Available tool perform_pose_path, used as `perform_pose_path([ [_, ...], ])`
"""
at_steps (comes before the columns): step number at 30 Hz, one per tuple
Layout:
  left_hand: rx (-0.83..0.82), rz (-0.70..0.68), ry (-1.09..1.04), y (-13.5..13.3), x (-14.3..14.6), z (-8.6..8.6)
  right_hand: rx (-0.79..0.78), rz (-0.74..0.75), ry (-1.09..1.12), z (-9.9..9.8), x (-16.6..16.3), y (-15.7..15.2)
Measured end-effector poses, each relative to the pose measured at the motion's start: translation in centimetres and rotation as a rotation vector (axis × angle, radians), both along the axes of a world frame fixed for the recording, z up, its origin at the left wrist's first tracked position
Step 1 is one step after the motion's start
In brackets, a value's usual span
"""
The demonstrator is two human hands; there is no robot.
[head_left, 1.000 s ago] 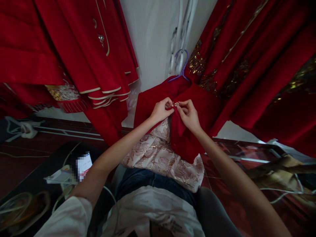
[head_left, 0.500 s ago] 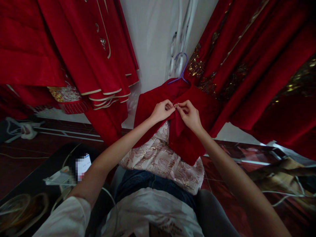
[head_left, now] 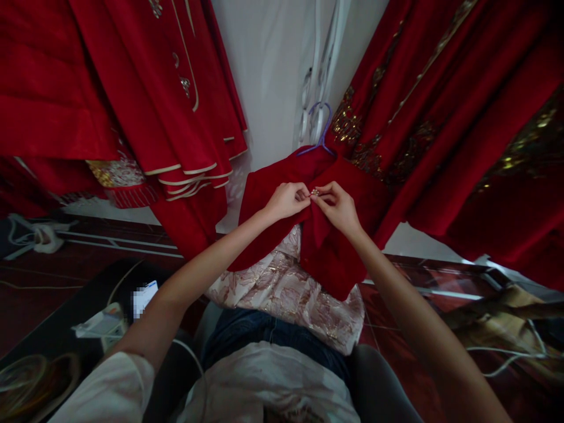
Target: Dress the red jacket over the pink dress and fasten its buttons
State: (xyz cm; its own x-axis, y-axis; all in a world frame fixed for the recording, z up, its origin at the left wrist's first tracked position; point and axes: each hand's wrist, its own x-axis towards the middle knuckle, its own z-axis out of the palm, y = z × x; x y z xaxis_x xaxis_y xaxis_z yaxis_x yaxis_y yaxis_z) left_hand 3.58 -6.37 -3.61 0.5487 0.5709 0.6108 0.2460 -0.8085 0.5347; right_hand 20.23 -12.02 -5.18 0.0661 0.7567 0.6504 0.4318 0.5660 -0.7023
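A red jacket point(head_left: 332, 252) on a purple hanger point(head_left: 323, 138) lies over a pale brocade garment point(head_left: 282, 279) on my lap. At the jacket's front opening, my left hand point(head_left: 288, 201) is closed in a pinch at the fabric edge. Close against it, my right hand point(head_left: 338, 204) pinches a small gold, beaded-looking button point(head_left: 314, 192). The fingertips of both hands nearly meet there. How the button joins the cloth is hidden by my fingers.
Red garments point(head_left: 176, 117) with pale trim hang at the left, and red garments with gold sequins point(head_left: 348, 126) at the right. A dark bench point(head_left: 48, 320) at the left bears a lit phone point(head_left: 144, 298). White cables point(head_left: 506, 352) lie at the lower right.
The view has shifted slightly. My fingers have moved a little at the button, which now shows more clearly between them. Both hands keep their pinch at the jacket front.
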Motion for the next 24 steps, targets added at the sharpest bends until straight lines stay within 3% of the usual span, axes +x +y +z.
perform_pose_path([
  [11, 0.155, 0.045, 0.156, 0.4, 0.0, 1.2, -0.035, -0.060, -0.042, -0.5, 0.2, 0.3],
  [17, 0.310, 0.110, 0.357, -0.2, 0.6, 2.0, -0.005, -0.059, -0.159, -0.4, 0.7, 0.9],
  [20, 0.275, 0.194, 0.335, -1.4, 1.1, 0.9, -0.002, -0.077, -0.111, -1.5, 0.3, 0.8],
  [24, 0.173, 0.275, 0.165, -3.3, 0.9, -2.5, -0.029, -0.031, -0.025, -5.0, 0.3, -0.8],
])
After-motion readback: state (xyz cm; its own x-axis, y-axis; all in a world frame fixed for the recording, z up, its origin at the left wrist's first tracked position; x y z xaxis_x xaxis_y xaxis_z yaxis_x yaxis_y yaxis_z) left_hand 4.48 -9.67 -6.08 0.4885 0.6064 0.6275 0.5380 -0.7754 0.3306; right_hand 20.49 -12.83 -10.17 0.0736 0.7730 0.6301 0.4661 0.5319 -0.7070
